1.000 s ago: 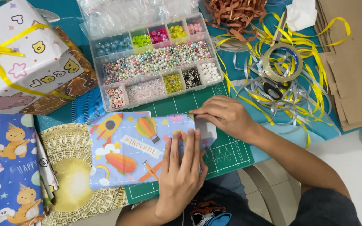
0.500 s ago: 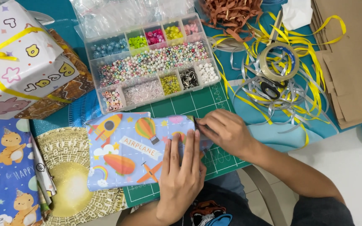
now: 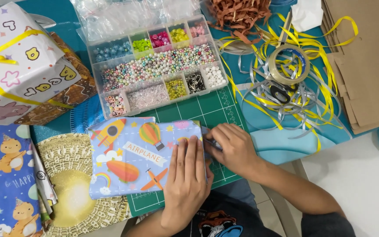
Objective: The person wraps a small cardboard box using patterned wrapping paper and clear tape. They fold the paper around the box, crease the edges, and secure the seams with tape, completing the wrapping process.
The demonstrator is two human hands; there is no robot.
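A flat box wrapped in light blue paper with rockets, balloons and planes lies on a green cutting mat. My left hand lies flat on the box's right half, fingers together, pressing it down. My right hand is at the box's right end, fingers curled against the folded paper flap there. What the right fingers pinch is hidden.
A clear bead organiser stands behind the box. A wrapped gift with yellow ribbon sits far left. Tape roll, yellow and silver ribbon tangle, brown paper bags, gold paper and blue bear-print paper surround the mat.
My right hand slid down and in against the box's right end, covering the white flap seen earlier. My left hand stayed pressed on the box.
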